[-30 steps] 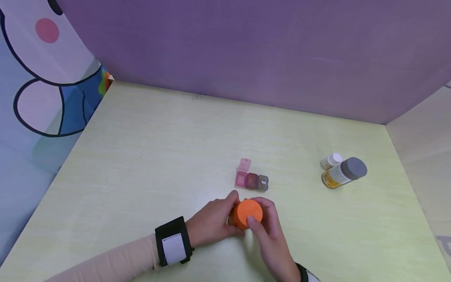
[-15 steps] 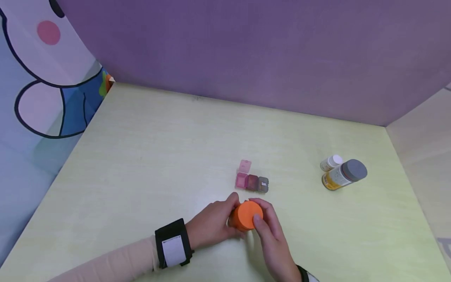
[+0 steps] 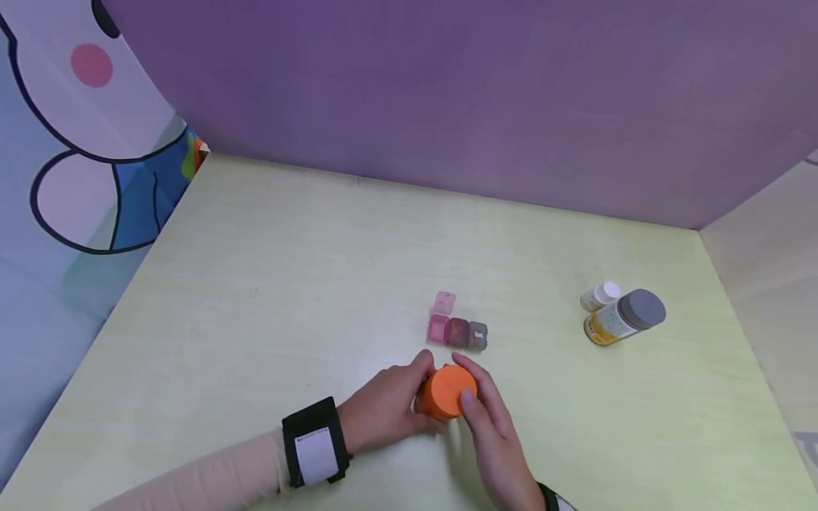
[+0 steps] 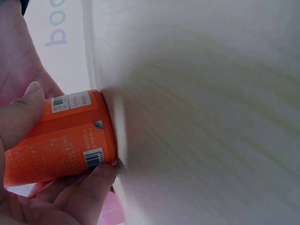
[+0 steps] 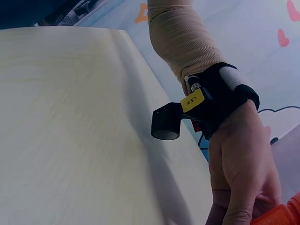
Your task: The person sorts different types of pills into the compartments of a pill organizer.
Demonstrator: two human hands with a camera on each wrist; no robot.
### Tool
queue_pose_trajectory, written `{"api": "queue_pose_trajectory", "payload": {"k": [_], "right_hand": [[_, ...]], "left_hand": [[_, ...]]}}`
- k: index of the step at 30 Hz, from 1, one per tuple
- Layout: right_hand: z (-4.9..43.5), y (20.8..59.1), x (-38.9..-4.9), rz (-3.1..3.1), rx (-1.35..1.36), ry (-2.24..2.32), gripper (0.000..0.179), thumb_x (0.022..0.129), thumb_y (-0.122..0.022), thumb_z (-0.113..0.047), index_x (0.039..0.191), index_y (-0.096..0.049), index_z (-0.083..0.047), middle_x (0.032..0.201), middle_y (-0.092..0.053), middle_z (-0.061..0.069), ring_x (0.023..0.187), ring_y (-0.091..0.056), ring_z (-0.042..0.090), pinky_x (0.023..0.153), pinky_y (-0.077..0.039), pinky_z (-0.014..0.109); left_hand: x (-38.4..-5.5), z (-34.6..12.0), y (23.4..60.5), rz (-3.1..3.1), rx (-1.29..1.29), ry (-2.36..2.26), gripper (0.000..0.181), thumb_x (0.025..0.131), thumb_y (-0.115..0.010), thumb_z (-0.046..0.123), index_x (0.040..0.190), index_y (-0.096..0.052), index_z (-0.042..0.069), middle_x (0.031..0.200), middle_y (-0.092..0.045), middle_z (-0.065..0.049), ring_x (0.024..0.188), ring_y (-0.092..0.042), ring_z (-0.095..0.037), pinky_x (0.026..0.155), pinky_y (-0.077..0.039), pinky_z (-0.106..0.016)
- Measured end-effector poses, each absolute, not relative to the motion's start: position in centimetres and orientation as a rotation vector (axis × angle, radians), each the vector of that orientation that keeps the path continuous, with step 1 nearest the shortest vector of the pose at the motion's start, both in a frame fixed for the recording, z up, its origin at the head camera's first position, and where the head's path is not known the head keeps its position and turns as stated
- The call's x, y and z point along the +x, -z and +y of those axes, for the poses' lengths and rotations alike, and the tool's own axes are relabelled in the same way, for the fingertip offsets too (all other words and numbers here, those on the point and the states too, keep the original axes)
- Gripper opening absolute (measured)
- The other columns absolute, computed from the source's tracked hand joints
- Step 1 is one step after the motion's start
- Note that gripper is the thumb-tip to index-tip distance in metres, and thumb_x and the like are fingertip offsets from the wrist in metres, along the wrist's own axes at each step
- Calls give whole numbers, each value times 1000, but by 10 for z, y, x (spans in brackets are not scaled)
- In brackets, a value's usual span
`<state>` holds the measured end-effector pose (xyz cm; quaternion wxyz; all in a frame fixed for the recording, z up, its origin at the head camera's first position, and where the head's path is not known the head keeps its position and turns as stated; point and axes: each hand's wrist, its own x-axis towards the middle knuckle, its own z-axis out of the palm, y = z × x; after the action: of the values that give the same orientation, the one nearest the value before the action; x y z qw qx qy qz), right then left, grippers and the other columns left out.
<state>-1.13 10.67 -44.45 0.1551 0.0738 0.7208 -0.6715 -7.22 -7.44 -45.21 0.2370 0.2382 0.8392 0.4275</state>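
Observation:
An orange pill bottle [image 3: 451, 392], its round orange cap facing up in the head view, is gripped around the body by my left hand [image 3: 386, 406]. The left wrist view shows the bottle's printed label and barcodes [image 4: 95, 158], with thumb on one side and fingers on the other, its base right at the tabletop. At the cap's right edge, my right hand [image 3: 495, 436] has its thumb and curved fingers around the cap. Just beyond the hands lies a small pill organizer [image 3: 457, 331] with pink, dark red and grey compartments; the pink one's lid stands open.
On the right of the pale table [image 3: 307, 262] are a small white-capped bottle [image 3: 601, 296] and a larger grey-capped bottle [image 3: 623, 318], side by side. A purple panel [image 3: 447, 99] closes off the back, and a cartoon-printed wall [image 3: 83, 191] borders the left.
My right thumb has slid from the top of the cap to its right edge, and the right fingers have shifted slightly along the cap's far side. The left hand keeps its grip.

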Motion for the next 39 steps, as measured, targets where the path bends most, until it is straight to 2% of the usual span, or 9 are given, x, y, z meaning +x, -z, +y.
{"api": "queue_pose_trajectory", "payload": {"k": [6,8,13,19,22,26,28,34,39], "right_hand": [[104,447,-9,2103,166,1988,46,109,-55,-16,149,-31,-14,147,-57,16,127,-58,12,106,-48,21],[105,447,-9,2100,173,1981,42,110,-52,-17,148,-34,-12,149,-55,13,129,-55,12,109,-46,22],[107,446,-11,2085,212,1926,46,113,-45,-26,157,-34,-19,158,-47,11,141,-45,24,121,-41,42],[106,448,-10,2094,189,1977,44,110,-53,-20,148,-32,-15,147,-56,14,128,-56,13,107,-47,20],[106,448,-10,2092,168,1991,39,111,-50,-20,147,-37,-13,148,-53,11,128,-53,9,107,-44,17],[107,447,-11,2072,174,1974,41,113,-45,-24,151,-38,-12,156,-46,8,138,-45,15,109,-41,14],[106,445,-11,2063,188,1965,43,112,-49,-24,153,-38,-13,157,-46,8,141,-44,20,112,-44,19],[103,443,-12,2146,178,1918,64,98,-75,-16,152,-41,-18,152,-53,5,141,-50,28,123,-38,64],[103,444,-10,2190,124,1931,63,97,-74,-11,152,-43,-16,149,-55,5,137,-52,29,121,-40,65]], "left_hand": [[-72,-74,453,2311,665,-1160,48,85,-89,20,113,-50,16,111,-76,-3,87,-62,-7,82,-53,-23],[-72,-74,453,2302,661,-1164,48,85,-89,20,114,-50,16,110,-76,-2,87,-62,-8,82,-52,-23],[-72,-74,454,2301,670,-1163,49,85,-89,19,113,-50,15,107,-75,-1,85,-61,-8,80,-51,-22],[-72,-73,455,2316,674,-1148,48,85,-89,21,113,-50,15,108,-76,-2,85,-61,-7,81,-52,-22],[-73,-74,454,2308,671,-1153,48,85,-89,20,113,-49,15,107,-75,-1,84,-61,-8,80,-52,-22],[-73,-75,454,2309,676,-1155,48,85,-89,20,112,-49,16,105,-74,-1,83,-60,-8,78,-51,-22],[-73,-74,454,2312,675,-1151,48,85,-89,21,112,-49,16,105,-74,0,84,-60,-8,79,-51,-22],[-74,-73,454,2301,645,-1133,42,88,-82,11,116,-50,16,102,-71,1,83,-59,-12,80,-52,-24],[-74,-73,453,2289,626,-1128,43,88,-83,12,117,-51,16,103,-71,1,83,-59,-12,81,-53,-24]]}}
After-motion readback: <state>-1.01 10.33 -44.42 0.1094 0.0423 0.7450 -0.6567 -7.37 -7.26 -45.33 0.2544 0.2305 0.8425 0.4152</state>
